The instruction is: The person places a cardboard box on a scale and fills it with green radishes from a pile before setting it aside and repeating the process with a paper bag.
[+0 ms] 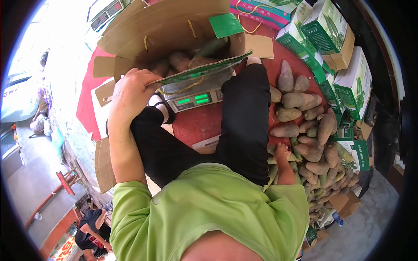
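"Carton point(161, 30), open-topped, noted at 11 o'clock from the centre of view. Tubers point(179, 61) lie inside. It appears to rest on the scale point(185, 105), whose green digits are lit but not legible to me."

"State of the left grip?"

"Left hand point(130, 91) at 10 o'clock, fingers closed over the carton's near rim at its left corner. In my judgement this hold steadies the wall and keeps the mouth accessible."

"And the right?"

"Right hand point(282, 152), between 3 and 4 o'clock, sits against the loose produce, nearest the loose tubers point(308, 152). I cannot tell whether its grip is wide, narrow or holding anything. The pile's placement beside the right leg point(246, 104) presumably puts it within easy reach."

"Edges and clearance?"

"A side flap point(260, 46) juts out at 1 o'clock, just above the right knee; a sideways lift could catch there. The left leg point(152, 135) sits close below the left hand. Between the legs, a patch of red surface point(193, 130) gives some room in front of the scale. At 2 o'clock, printed boxes point(324, 32) bound the pile on its outer side. Above the carton's mouth I note no obstruction."
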Available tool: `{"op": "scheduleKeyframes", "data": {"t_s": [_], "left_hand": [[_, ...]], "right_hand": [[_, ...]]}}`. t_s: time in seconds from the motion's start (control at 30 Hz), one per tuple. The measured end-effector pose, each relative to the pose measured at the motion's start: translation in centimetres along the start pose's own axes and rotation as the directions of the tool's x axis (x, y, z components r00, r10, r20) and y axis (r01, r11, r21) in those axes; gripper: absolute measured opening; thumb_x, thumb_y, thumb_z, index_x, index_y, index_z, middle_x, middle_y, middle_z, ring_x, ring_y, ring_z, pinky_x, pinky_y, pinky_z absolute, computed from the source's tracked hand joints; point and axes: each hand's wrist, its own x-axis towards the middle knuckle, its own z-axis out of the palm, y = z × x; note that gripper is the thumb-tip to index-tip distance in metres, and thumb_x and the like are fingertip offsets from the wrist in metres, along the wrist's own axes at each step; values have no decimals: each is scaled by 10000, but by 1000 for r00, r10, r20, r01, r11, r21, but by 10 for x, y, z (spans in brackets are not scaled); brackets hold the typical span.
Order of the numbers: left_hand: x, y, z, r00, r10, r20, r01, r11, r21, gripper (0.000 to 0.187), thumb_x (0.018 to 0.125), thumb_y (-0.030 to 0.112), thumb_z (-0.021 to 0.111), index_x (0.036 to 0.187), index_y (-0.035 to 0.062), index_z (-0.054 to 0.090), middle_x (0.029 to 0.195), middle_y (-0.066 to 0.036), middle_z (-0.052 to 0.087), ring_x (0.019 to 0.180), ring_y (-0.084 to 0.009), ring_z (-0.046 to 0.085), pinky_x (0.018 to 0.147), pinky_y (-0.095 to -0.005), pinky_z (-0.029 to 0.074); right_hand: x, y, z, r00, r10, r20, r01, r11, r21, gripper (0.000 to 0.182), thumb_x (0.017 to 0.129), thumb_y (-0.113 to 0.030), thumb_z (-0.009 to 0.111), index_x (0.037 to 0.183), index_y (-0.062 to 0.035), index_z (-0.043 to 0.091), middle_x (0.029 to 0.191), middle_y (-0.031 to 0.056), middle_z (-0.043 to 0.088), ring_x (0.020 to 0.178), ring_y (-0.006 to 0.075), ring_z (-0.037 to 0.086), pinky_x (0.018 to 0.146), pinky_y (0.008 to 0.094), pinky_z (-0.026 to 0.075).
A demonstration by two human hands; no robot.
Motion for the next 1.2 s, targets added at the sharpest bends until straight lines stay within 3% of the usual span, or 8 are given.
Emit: {"op": "scheduleKeyframes", "data": {"t_s": [0.17,0.43,0.57,0.63,0.8,1.0,1.13,1.2], "left_hand": [[-2,-1,0,1000,12,-23,-12,1000,-13,155,764,109,646,903,91,715,879,-49,666,884,-262,579,772,-383,467],[-6,1,-4,1000,2,-6,-2,1000,18,152,772,152,649,896,115,729,856,-43,673,874,-258,576,774,-390,471],[-8,-3,-1,1000,20,-14,-20,1000,15,154,764,150,653,894,117,729,831,-39,669,862,-254,576,760,-392,468],[-8,-6,1,999,38,-26,-38,999,16,158,762,148,654,900,123,727,819,-35,663,854,-251,572,740,-395,459],[-10,-7,0,999,40,-29,-40,999,-2,154,762,150,661,898,121,727,824,-30,666,859,-248,572,746,-398,457],[-11,-6,1,999,39,-36,-39,999,-11,162,763,146,663,910,126,728,809,-43,658,852,-251,572,742,-399,457],[-11,-6,0,999,35,-33,-36,999,-18,165,766,150,663,915,128,729,798,-50,653,851,-254,571,739,-400,458],[-10,-7,0,998,53,-24,-53,999,-8,168,767,154,663,920,131,729,795,-53,651,849,-259,573,737,-400,460]], "right_hand": [[-8,8,-27,989,64,-135,-11,932,362,626,731,-158,738,1254,-100,400,1289,104,474,1215,324,443,965,448,439],[-25,60,-65,861,162,-482,166,807,567,754,638,-64,801,1281,-76,408,1224,192,526,1136,387,496,928,441,444],[-53,69,-145,768,185,-613,541,323,776,629,692,0,746,1247,-13,450,1145,159,585,1056,294,563,921,377,435],[-82,65,-206,710,192,-678,655,174,735,564,715,21,723,1214,5,460,1124,107,583,1039,196,547,908,328,435],[-184,40,-353,485,193,-853,874,-83,479,586,750,-26,728,1265,11,451,1182,102,568,1101,197,545,983,343,414],[-257,-31,-462,133,33,-991,958,-260,120,333,762,15,702,1080,6,603,1018,81,662,936,165,622,839,305,478],[-266,-96,-488,85,-254,-963,968,-208,140,453,811,-15,663,1238,-16,510,1100,65,600,982,146,578,845,276,474],[-235,-129,-493,-9,-399,-917,1000,10,-14,495,713,-152,745,1137,11,548,1030,169,653,946,296,638,846,372,486]]}}
